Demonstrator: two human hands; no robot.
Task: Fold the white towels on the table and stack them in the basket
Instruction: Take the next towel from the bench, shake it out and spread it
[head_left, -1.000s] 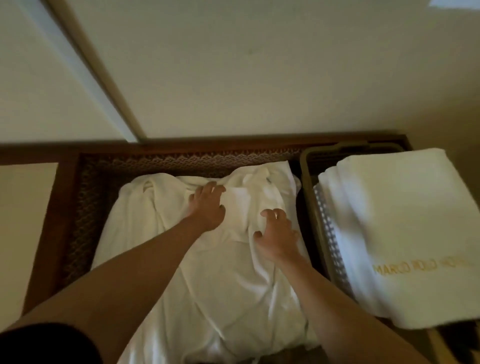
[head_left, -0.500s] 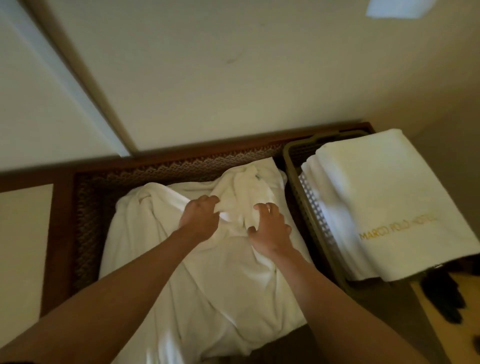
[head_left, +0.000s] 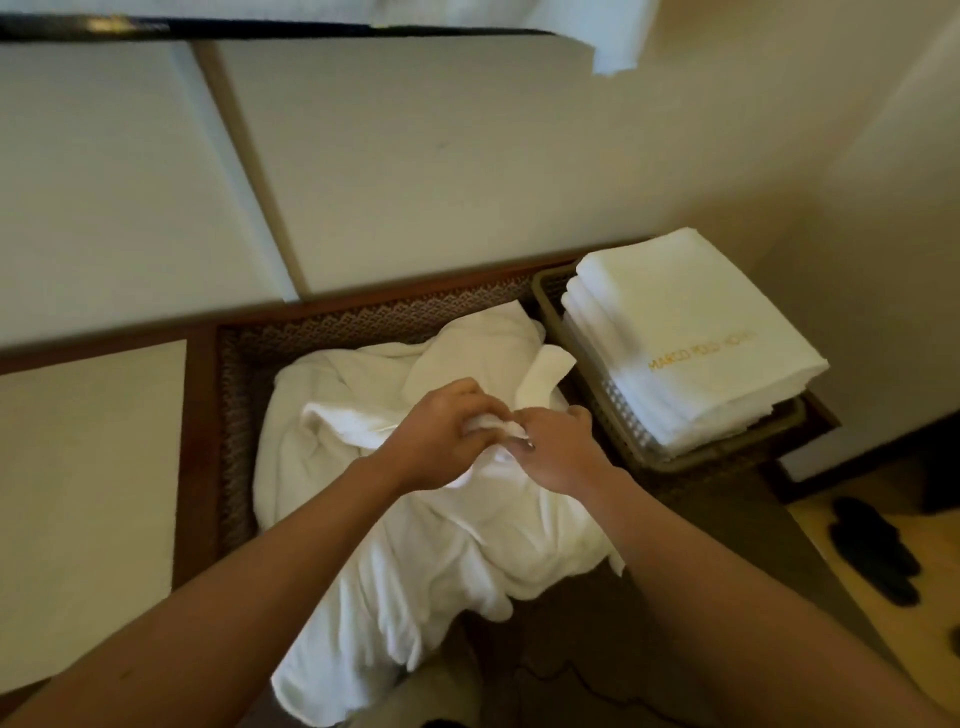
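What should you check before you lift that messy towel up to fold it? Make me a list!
1. Left hand pinching the crumpled towel: ok.
2. Right hand pinching the same bunch: ok.
3. Hands on true corners: cannot tell.
4. Towel spread flat: not ok, heaped and wrinkled.
5. Folded stack sits neat in the basket: ok.
6. Room for more: cannot tell; stack already rises above the rim.

Dim, warm indoor light, soft shadows, wide-angle bending at edges, perhaps slight motion blur.
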